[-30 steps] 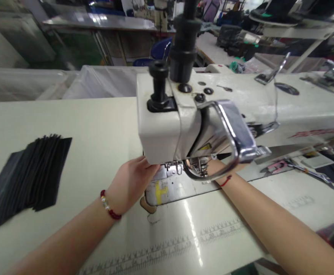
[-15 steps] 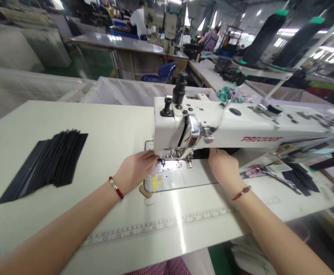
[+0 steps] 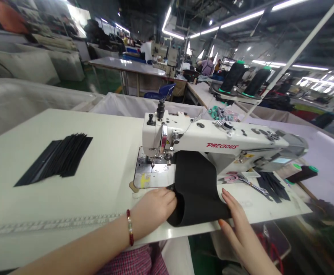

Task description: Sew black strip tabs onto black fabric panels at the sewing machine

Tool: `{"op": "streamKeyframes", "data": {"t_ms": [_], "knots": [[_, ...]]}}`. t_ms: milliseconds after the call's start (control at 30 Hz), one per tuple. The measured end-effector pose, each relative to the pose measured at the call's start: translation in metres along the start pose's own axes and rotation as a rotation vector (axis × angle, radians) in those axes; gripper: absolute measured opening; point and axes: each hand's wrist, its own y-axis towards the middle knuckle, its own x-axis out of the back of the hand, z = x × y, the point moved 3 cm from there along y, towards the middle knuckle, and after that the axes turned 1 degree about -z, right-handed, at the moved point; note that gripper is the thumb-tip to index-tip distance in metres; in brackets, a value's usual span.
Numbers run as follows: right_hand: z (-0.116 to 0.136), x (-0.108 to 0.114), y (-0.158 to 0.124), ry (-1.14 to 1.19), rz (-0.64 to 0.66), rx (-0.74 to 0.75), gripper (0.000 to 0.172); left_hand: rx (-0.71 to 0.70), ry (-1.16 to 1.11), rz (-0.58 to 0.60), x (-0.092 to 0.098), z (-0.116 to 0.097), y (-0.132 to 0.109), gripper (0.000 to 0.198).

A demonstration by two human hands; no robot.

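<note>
A wide black fabric piece lies over the sewing machine bed and curls under at the table's front edge. My left hand grips its left edge with fingers curled. My right hand rests at its right edge with fingers straight, touching the cloth. The white sewing machine stands just behind, its needle area left of the fabric.
A fanned stack of black strips lies on the white table at left. Scissors and black scraps sit right of the machine. Thread cones stand behind. Other workers sit at distant tables.
Both hands drew back from the needle area toward the table's front edge. A wide black fabric piece now lies between them. The view pulled back and rose.
</note>
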Motion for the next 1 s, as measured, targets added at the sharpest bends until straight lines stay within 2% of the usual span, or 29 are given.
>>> {"op": "streamKeyframes", "data": {"t_ms": [67,133,200,267,333,400,500,600,633,667,700,767,833,900,967,1000], "knots": [[0.007,-0.011,-0.01,-0.069,-0.066,-0.042,0.06,0.048,0.084,0.037,0.011,-0.01,-0.009,0.034],[0.018,-0.025,-0.019,-0.118,-0.087,-0.037,0.063,0.147,0.248,0.105,0.023,-0.017,-0.031,0.046],[0.035,-0.042,-0.019,-0.136,-0.055,0.017,0.066,0.199,0.411,0.169,0.031,-0.021,-0.059,0.047],[0.055,-0.057,-0.007,-0.127,-0.024,0.092,0.069,0.196,0.47,0.175,0.032,-0.024,-0.081,0.04],[0.07,-0.067,0.018,-0.085,-0.014,0.123,0.066,0.21,0.446,0.15,0.024,-0.026,-0.091,0.038],[0.076,-0.067,0.05,-0.053,-0.005,0.1,0.054,0.268,0.422,0.137,0.01,-0.028,-0.086,0.043],[0.075,-0.048,0.083,-0.162,-0.007,0.018,0.029,0.392,0.424,0.161,-0.011,-0.032,-0.058,0.048],[0.083,-0.016,0.086,-0.242,-0.203,0.012,0.028,0.496,0.398,0.16,-0.028,-0.039,-0.025,0.045],[0.09,-0.009,0.083,-0.199,-0.277,0.094,0.027,0.513,0.379,0.139,-0.032,-0.042,-0.016,0.044],[0.099,-0.006,0.08,-0.146,-0.289,0.222,0.026,0.529,0.356,0.116,-0.035,-0.045,-0.008,0.043],[0.108,-0.009,0.078,-0.122,-0.252,0.368,0.027,0.533,0.321,0.099,-0.037,-0.048,-0.002,0.043],[0.118,-0.027,0.079,-0.162,-0.096,0.597,0.035,0.518,0.24,0.091,-0.036,-0.049,0.002,0.042],[0.112,-0.055,0.088,-0.277,0.019,0.654,0.042,0.455,0.175,0.101,-0.026,-0.043,-0.006,0.041],[0.096,-0.083,0.1,-0.339,0.047,0.624,0.047,0.32,0.076,0.092,-0.003,-0.025,-0.027,0.046],[0.079,-0.104,0.109,-0.375,0.048,0.607,0.056,0.22,-0.081,0.046,0.029,0.008,-0.061,0.051],[0.073,-0.11,0.111,-0.384,0.029,0.608,0.059,0.313,-0.1,0.009,0.046,0.033,-0.083,0.047]]}}
